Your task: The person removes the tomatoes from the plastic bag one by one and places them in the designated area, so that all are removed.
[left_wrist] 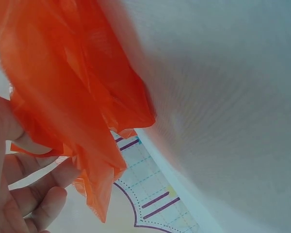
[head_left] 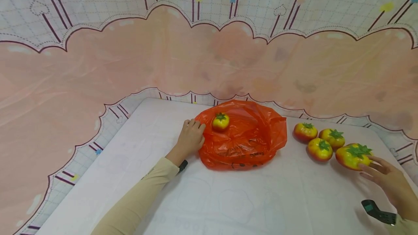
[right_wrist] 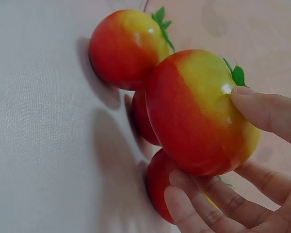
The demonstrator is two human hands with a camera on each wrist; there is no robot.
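Note:
My left hand (head_left: 193,133) grips the left rim of an orange plastic bag (head_left: 248,137) that lies open on the white table (head_left: 248,198). One red-and-yellow tomato (head_left: 220,121) sits inside it near that hand. In the left wrist view the bag's film (left_wrist: 72,87) is pinched between my fingers (left_wrist: 34,204). At the right, my right hand (head_left: 375,166) holds the nearest tomato (head_left: 353,156). The right wrist view shows the thumb (right_wrist: 266,111) on top of this tomato (right_wrist: 194,111) and the fingers (right_wrist: 208,204) beneath it.
Three more tomatoes (head_left: 320,149) stand close together just left of the held one. A pink patterned cloth (head_left: 209,53) rises behind the table and drapes around its edges. A black wrist device (head_left: 378,211) shows at my right wrist.

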